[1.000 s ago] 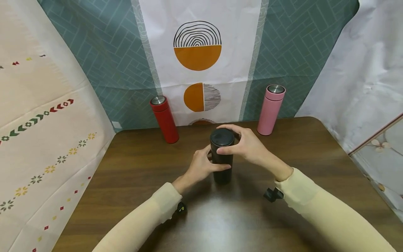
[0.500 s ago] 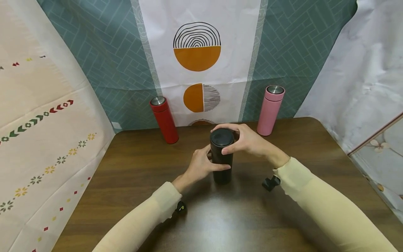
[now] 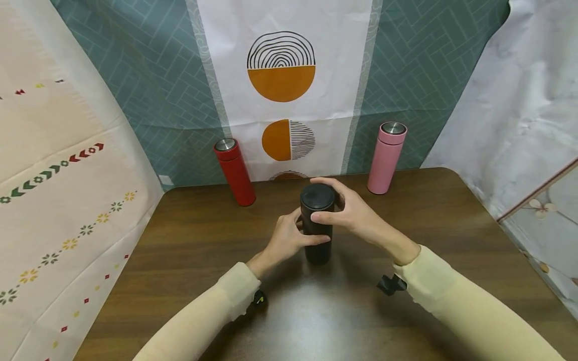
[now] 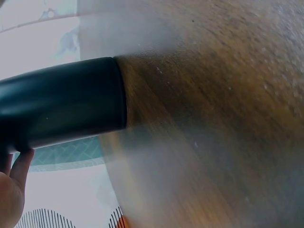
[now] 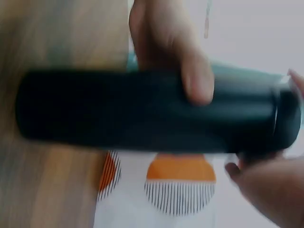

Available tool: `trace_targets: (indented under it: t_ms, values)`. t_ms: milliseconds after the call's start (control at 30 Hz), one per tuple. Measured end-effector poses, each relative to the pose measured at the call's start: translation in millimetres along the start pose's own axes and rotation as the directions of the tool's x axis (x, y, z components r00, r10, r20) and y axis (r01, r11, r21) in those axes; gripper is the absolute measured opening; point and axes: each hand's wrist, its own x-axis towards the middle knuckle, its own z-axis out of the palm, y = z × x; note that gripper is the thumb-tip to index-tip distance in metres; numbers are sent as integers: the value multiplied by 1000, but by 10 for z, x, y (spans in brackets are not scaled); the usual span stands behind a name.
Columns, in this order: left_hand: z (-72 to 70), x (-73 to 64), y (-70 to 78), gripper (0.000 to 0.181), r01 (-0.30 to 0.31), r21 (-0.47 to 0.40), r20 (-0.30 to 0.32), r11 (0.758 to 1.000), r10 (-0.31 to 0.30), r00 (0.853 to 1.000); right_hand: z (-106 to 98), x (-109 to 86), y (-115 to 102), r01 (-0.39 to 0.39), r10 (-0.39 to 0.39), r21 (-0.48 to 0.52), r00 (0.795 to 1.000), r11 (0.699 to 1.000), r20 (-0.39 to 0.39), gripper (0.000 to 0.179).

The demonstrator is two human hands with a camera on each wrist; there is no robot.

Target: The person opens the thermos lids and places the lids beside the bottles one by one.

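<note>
A black thermos bottle (image 3: 318, 255) stands upright near the middle of the wooden table, with a black lid (image 3: 317, 196) on top. My left hand (image 3: 288, 235) grips its body from the left, thumb across the front. Around the lid end, my right hand (image 3: 352, 209) holds with thumb in front and fingers behind. In the left wrist view the base of the bottle (image 4: 71, 102) meets the tabletop. The right wrist view is blurred; it shows the left thumb (image 5: 197, 85) lying on the bottle and right-hand fingers at the lid end.
A red thermos (image 3: 237, 173) stands at the back left of the table (image 3: 203, 225), and a pink thermos (image 3: 387, 159) at the back right. Behind the table hangs a patterned cloth (image 3: 289, 110); more cloths drape down both sides.
My right hand turned round the lid, its thumb shifting right and then back left along the front. The left hand and the bottle stayed in place.
</note>
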Motion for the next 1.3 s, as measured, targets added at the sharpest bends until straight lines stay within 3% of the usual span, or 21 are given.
trace_targets:
  t_ms: [100, 233, 467, 633, 867, 967, 1133, 1200, 1300]
  values:
    - [-8, -4, -6, 66, -3, -16, 0, 1000, 3, 1000, 80, -16, -30, 11, -23, -97, 992, 995, -127, 69]
    - [-20, 0, -11, 66, -9, -27, 26, 1000, 10, 1000, 72, 8, -44, 0, -36, -204, 984, 979, -174, 67]
    - [-63, 23, -35, 66, 21, -47, 73, 999, -17, 997, -50, 89, -23, 16, -30, -198, 997, 980, -66, 65]
    - [-78, 38, -37, 66, 9, -43, 85, 999, -6, 996, -148, 169, 19, 52, -47, -152, 998, 987, 38, 65]
    - [-63, 49, -49, 67, -2, -31, 87, 1000, 5, 996, -319, 313, 79, 66, -57, -28, 968, 997, 245, 65]
    - [-45, 39, -53, 67, 3, -36, 85, 999, 0, 996, -345, 316, 86, 45, -41, -7, 959, 999, 279, 66]
    - [-14, 14, -45, 68, -4, -46, 81, 999, 8, 997, -243, 165, 70, 17, -27, 47, 975, 999, 221, 73]
    - [-10, 9, -43, 67, -7, -45, 66, 999, 10, 998, -160, 91, 44, 18, -26, 56, 988, 998, 151, 77]
    - [-14, 5, -39, 66, -5, -43, 46, 999, 7, 999, -26, 18, -9, 20, -20, -23, 1000, 1000, 6, 77]
